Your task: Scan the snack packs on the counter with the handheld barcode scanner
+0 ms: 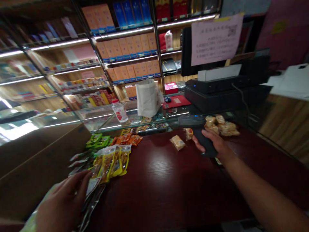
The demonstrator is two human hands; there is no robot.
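My right hand (pixel 214 143) is wrapped round the handle of a dark handheld barcode scanner (pixel 205 141), its head pointing left above the table. Just left of the scanner lie a wrapped snack piece (pixel 178 142) and a smaller one (pixel 188 133); a pile of wrapped snacks (pixel 228 128) sits behind my hand. At the lower left, my left hand (pixel 64 201) has thumb and forefinger pinched together beside dark packets (pixel 93 199). What they hold, if anything, is hidden. Yellow-edged snack packets (pixel 111 162) lie beyond, with green packets (pixel 100 140) and orange packets (pixel 126 139) behind.
A cardboard box (pixel 36 154) stands at the left. On the glass counter are a bottle with a red cap (pixel 120 111), a white bag (pixel 147 98) and a mouse (pixel 168 99). A monitor (pixel 185 51) with a taped paper sheet (pixel 216 40) rises behind; lit shelves line the back.
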